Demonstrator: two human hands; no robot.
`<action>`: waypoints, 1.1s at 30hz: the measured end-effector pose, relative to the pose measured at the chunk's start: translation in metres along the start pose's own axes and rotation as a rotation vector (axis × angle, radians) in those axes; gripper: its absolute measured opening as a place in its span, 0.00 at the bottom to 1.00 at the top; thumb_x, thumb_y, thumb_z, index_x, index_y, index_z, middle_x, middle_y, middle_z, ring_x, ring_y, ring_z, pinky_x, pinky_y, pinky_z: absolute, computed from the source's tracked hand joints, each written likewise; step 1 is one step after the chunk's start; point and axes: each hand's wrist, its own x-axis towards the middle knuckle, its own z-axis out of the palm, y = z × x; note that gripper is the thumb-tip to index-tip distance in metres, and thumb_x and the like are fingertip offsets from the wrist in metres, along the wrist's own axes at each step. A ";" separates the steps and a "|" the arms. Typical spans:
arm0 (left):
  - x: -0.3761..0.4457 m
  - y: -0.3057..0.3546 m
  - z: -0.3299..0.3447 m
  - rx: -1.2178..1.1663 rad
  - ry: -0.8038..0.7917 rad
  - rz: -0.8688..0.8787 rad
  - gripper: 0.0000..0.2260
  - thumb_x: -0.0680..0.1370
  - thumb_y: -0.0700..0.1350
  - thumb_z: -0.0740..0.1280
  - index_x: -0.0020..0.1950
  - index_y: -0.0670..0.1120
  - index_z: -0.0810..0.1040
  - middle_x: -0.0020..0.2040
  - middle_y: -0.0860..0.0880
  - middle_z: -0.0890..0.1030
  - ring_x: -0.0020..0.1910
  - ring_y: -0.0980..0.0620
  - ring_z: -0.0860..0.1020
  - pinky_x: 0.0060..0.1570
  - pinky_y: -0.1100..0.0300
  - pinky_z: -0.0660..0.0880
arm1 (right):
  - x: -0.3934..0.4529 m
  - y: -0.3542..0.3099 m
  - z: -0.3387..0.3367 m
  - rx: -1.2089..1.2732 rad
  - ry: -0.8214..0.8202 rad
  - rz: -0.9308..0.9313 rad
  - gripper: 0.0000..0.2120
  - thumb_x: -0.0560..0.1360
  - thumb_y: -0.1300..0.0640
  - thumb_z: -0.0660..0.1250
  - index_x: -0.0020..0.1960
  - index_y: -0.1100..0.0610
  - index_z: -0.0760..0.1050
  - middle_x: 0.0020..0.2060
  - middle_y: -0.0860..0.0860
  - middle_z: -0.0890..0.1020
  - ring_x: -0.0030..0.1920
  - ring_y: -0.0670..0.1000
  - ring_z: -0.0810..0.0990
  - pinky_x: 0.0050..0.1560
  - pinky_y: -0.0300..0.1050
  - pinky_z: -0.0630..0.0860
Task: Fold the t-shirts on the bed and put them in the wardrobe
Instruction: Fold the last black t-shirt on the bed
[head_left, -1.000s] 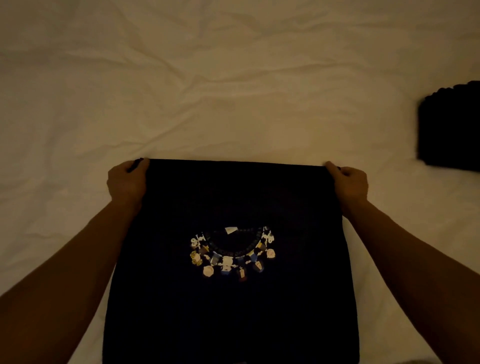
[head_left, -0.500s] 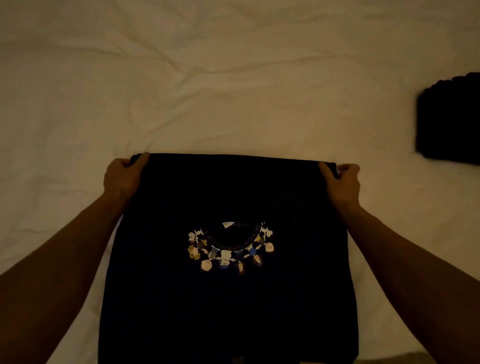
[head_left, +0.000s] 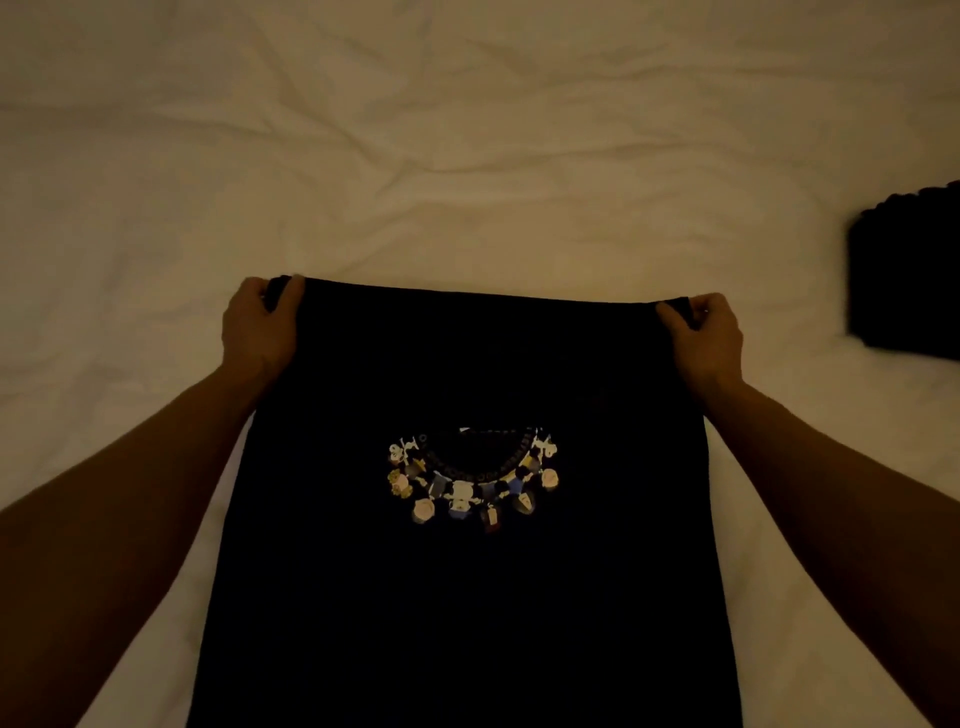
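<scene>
A black t-shirt (head_left: 467, 613) with a small ring of pale cartoon figures printed at its middle lies spread on the white bed sheet (head_left: 467, 156), running from the picture's bottom edge up to mid-frame. My left hand (head_left: 257, 325) pinches its far left corner. My right hand (head_left: 698, 330) pinches its far right corner. The far edge is pulled straight between the two hands. Sleeves and collar are not visible.
A dark folded garment (head_left: 906, 275) lies on the sheet at the right edge, apart from the t-shirt. Wrinkled white sheet stretches across the far half of the view and down both sides of the shirt.
Both hands have moved slightly farther across the bed with the shirt's far edge, drawing it a little tauter. Their hold on the corners is unchanged.
</scene>
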 end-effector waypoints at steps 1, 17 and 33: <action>-0.001 0.001 0.001 0.037 0.010 -0.010 0.22 0.82 0.58 0.60 0.63 0.39 0.72 0.53 0.46 0.75 0.51 0.48 0.74 0.49 0.56 0.67 | -0.001 -0.001 0.002 -0.008 -0.024 0.019 0.18 0.79 0.49 0.66 0.61 0.61 0.70 0.52 0.54 0.77 0.53 0.54 0.77 0.50 0.45 0.72; -0.080 0.026 0.117 0.777 -0.157 0.607 0.25 0.84 0.57 0.48 0.81 0.53 0.51 0.81 0.46 0.51 0.80 0.44 0.46 0.76 0.47 0.43 | -0.070 -0.033 0.123 -0.892 -0.174 -0.659 0.32 0.81 0.44 0.44 0.75 0.66 0.63 0.73 0.63 0.67 0.74 0.62 0.65 0.74 0.58 0.60; 0.003 -0.009 -0.002 0.026 -0.164 -0.155 0.22 0.79 0.52 0.68 0.70 0.43 0.72 0.65 0.40 0.77 0.61 0.40 0.77 0.63 0.48 0.73 | 0.000 0.017 -0.003 -0.164 -0.162 0.013 0.23 0.77 0.50 0.69 0.66 0.62 0.71 0.60 0.59 0.78 0.57 0.59 0.79 0.60 0.56 0.77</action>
